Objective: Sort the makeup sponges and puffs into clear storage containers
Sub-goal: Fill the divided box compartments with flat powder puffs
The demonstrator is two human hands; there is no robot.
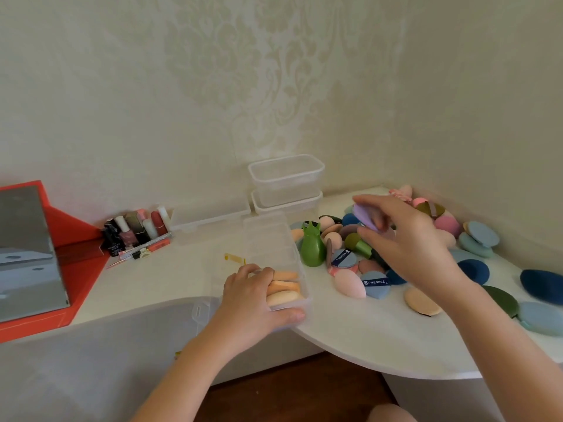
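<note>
— Hands first: what is the near one doing?
— The left hand (256, 296) grips the near end of a long clear box (268, 239). Its thumb lies outside the wall, and its fingers curl inside onto the peach sponges (283, 289) lying there.
— And the other?
— The right hand (405, 245), farther out and to the right of the left one, pinches a purple puff (364, 214) between thumb and fingers, over the pile of sponges and puffs (347, 260) on the white table (365, 330). A peach puff (422, 301) lies under its wrist, and a green holder (312, 246) stands left of its fingers.
— Beyond the hands?
— Two clear tubs (286, 181) are stacked past the box's far end. Nail polish bottles (128, 233) stand far left of the left hand.
</note>
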